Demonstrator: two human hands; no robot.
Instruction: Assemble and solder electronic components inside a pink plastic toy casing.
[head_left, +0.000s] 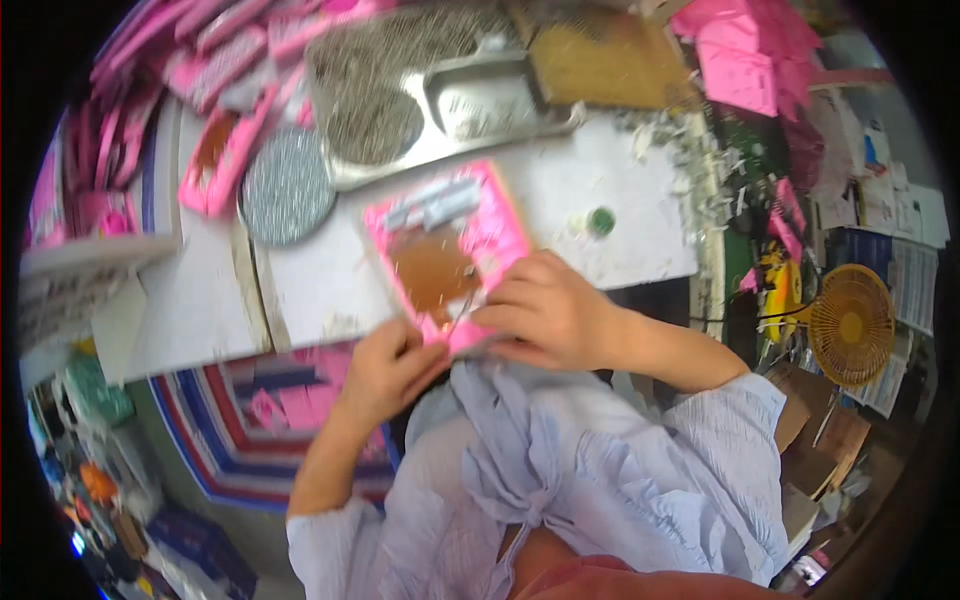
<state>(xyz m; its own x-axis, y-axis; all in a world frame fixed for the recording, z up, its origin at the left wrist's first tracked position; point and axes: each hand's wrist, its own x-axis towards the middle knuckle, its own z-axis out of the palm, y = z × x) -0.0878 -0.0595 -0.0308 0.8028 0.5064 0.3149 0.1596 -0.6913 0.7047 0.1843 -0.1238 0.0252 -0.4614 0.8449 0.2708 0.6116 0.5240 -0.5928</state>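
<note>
A pink rectangular panel (505, 235) lies tilted on the near edge of the white table, its near end close to my body. Grey strips (432, 205) sit across its far part, and a brown area (432, 270) fills its middle. My left hand (388, 372) is closed on the panel's near left corner, thumb and fingers pinching the edge. My right hand (550, 315) bends over the near right side with its fingers curled together. By those fingertips shows a thin dark sliver (463, 308), too blurred to name.
Behind the panel stands a metal tray (435, 130) of grey bits, beside a round grey disc (287, 187) and another pink panel (212, 165). A small green round thing (600, 221) lies to the right. Pink pieces pile up far left; a yellow fan (850, 325) is at right.
</note>
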